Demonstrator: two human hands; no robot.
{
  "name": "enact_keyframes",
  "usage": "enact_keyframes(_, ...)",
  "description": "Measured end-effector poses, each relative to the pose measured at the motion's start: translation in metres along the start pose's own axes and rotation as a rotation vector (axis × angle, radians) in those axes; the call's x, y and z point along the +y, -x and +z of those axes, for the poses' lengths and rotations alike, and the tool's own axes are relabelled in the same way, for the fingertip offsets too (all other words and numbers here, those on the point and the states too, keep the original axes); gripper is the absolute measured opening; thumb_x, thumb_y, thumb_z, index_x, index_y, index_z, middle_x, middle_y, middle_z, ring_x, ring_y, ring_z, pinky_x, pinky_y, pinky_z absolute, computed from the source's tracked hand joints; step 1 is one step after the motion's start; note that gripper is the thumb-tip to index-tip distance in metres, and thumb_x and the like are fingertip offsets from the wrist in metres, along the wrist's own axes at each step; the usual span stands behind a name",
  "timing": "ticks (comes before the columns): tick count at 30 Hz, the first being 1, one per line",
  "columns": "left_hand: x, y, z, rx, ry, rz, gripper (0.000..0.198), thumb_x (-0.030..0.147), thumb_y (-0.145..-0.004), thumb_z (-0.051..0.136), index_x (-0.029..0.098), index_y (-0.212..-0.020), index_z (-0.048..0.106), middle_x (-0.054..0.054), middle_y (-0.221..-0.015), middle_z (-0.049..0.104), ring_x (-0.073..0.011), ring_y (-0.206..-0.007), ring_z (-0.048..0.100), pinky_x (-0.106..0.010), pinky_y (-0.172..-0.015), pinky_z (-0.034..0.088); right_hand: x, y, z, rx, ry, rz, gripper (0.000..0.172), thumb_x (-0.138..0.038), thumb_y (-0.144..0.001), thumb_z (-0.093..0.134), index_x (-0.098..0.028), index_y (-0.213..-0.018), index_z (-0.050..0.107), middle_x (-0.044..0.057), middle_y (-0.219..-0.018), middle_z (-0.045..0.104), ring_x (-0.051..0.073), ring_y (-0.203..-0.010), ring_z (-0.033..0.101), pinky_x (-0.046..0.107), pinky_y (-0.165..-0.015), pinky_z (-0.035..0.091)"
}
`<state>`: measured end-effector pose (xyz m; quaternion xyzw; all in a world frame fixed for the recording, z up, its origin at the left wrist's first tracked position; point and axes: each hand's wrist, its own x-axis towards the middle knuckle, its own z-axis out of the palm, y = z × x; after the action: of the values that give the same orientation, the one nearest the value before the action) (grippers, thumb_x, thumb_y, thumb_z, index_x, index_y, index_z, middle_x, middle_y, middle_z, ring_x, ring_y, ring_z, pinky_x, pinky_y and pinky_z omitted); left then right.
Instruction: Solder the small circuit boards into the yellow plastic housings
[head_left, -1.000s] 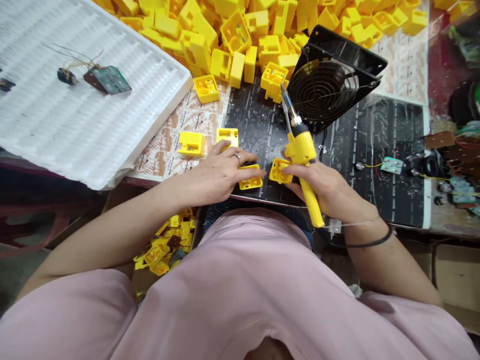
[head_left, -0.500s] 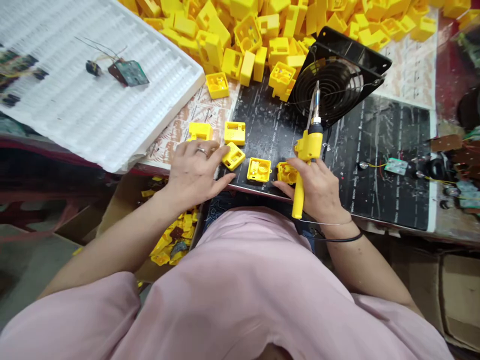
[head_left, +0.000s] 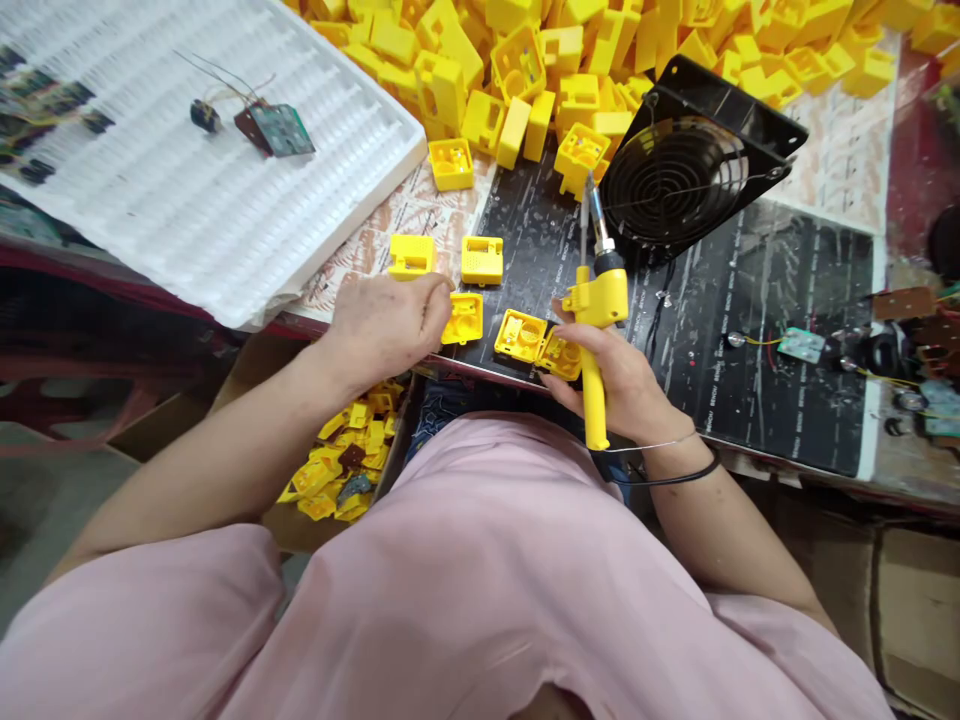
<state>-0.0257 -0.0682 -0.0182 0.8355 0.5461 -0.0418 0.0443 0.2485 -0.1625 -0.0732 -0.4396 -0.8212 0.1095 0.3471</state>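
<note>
My right hand (head_left: 619, 385) is wrapped round a yellow soldering iron (head_left: 596, 300), tip pointing away toward the fan, and its fingers also touch a small open yellow plastic case (head_left: 562, 353) on the black mat (head_left: 750, 290). A second open case (head_left: 520, 335) lies just left of it. My left hand (head_left: 386, 325) has its fingers curled on another yellow case (head_left: 462, 318) at the mat's left edge. Two closed yellow cases (head_left: 412, 254) (head_left: 481, 259) lie just beyond the left hand.
A large heap of yellow cases (head_left: 570, 50) fills the far side. A black fan (head_left: 679, 175) leans behind the mat. A white ribbed tray (head_left: 187, 190) with a circuit board (head_left: 276, 130) is at left. Wired parts (head_left: 802, 345) lie at right. A box of yellow scraps (head_left: 341, 470) sits below.
My left hand has curled its fingers and pulled a case nearer. My right hand drew its case beside the middle one, and the iron tilted slightly left.
</note>
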Motion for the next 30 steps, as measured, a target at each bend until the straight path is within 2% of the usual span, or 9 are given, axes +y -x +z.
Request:
enact_keyframes(4,-0.012,0.008,0.005,0.091,-0.014,0.014,0.055,0.044,-0.107,0.035,0.019,-0.125,0.081,-0.017,-0.104,0.082,-0.0362,-0.099,0.079,-0.047,-0.077,0.060,0.002,-0.006,0.009,0.027,0.038,0.025,0.059,-0.046,-0.098,0.079,-0.028,-0.148,0.055,0.011,-0.123,0.075,0.035,-0.118,0.075,0.052,-0.102,0.064)
enact_keyframes(7,-0.023,0.013,0.012,0.175,0.143,0.320,0.051,0.042,-0.105,0.045,0.023,-0.146,0.070,-0.014,-0.147,0.072,-0.0343,-0.128,0.072,-0.048,-0.100,0.062,0.003,-0.007,0.016,0.007,0.057,0.050,0.057,-0.049,-0.100,0.076,-0.027,-0.148,0.057,0.011,-0.116,0.076,0.034,-0.116,0.075,0.049,-0.101,0.064)
enact_keyframes(10,-0.025,0.014,0.014,0.051,0.171,0.521,0.053,0.033,-0.104,0.050,0.020,-0.153,0.064,-0.016,-0.162,0.062,-0.0365,-0.139,0.066,-0.055,-0.116,0.056,0.005,-0.007,0.021,-0.017,0.036,0.074,0.046,-0.043,-0.104,0.071,-0.028,-0.146,0.060,0.009,-0.111,0.077,0.031,-0.115,0.077,0.045,-0.101,0.064)
enact_keyframes(13,-0.014,0.014,0.014,0.050,0.098,0.463,0.049,0.029,-0.105,0.053,0.014,-0.149,0.068,-0.022,-0.147,0.070,-0.0384,-0.127,0.072,-0.054,-0.107,0.061,0.006,-0.008,0.019,-0.019,0.017,0.047,0.042,-0.040,-0.104,0.072,-0.028,-0.143,0.061,0.008,-0.110,0.079,0.029,-0.110,0.079,0.042,-0.100,0.065)
enact_keyframes(18,-0.003,0.015,0.017,0.238,0.046,0.336,0.056,0.056,-0.104,0.058,0.014,-0.136,0.075,-0.017,-0.107,0.081,-0.0361,-0.100,0.078,-0.044,-0.082,0.064,0.004,-0.016,0.001,-0.040,0.003,-0.045,0.053,-0.050,-0.099,0.078,-0.028,-0.142,0.057,0.011,-0.129,0.078,0.028,-0.114,0.080,0.042,-0.101,0.067)
enact_keyframes(20,-0.016,0.011,0.017,0.337,0.078,0.240,0.054,0.055,-0.107,0.051,0.016,-0.133,0.076,-0.016,-0.109,0.081,-0.0351,-0.100,0.079,-0.045,-0.083,0.064,0.006,-0.025,-0.010,-0.042,0.017,-0.045,0.051,-0.051,-0.101,0.075,-0.028,-0.142,0.055,0.013,-0.136,0.076,0.028,-0.125,0.077,0.042,-0.104,0.066)
enact_keyframes(23,-0.043,-0.003,0.019,0.401,0.127,0.208,0.048,0.040,-0.109,0.045,0.014,-0.136,0.074,-0.020,-0.135,0.077,-0.0373,-0.128,0.073,-0.051,-0.106,0.061,0.014,-0.050,-0.018,-0.062,0.056,-0.033,0.035,-0.038,-0.108,0.064,-0.028,-0.142,0.057,0.011,-0.137,0.076,0.025,-0.129,0.075,0.041,-0.107,0.065)
enact_keyframes(26,-0.058,-0.020,0.021,0.305,0.130,0.289,0.052,0.031,-0.103,0.052,0.007,-0.147,0.066,-0.024,-0.152,0.067,-0.0405,-0.144,0.064,-0.055,-0.120,0.054,0.028,-0.084,-0.007,-0.149,0.089,-0.056,0.029,-0.032,-0.108,0.063,-0.029,-0.137,0.063,0.008,-0.129,0.079,0.025,-0.119,0.078,0.039,-0.102,0.066)
enact_keyframes(30,-0.051,-0.036,0.016,0.124,0.140,0.192,0.050,0.031,-0.102,0.055,0.011,-0.147,0.066,-0.021,-0.147,0.071,-0.0384,-0.132,0.071,-0.052,-0.116,0.056,0.048,-0.122,0.022,-0.269,0.147,-0.082,0.034,-0.031,-0.101,0.071,-0.026,-0.134,0.067,0.008,-0.124,0.080,0.025,-0.115,0.078,0.039,-0.099,0.065)
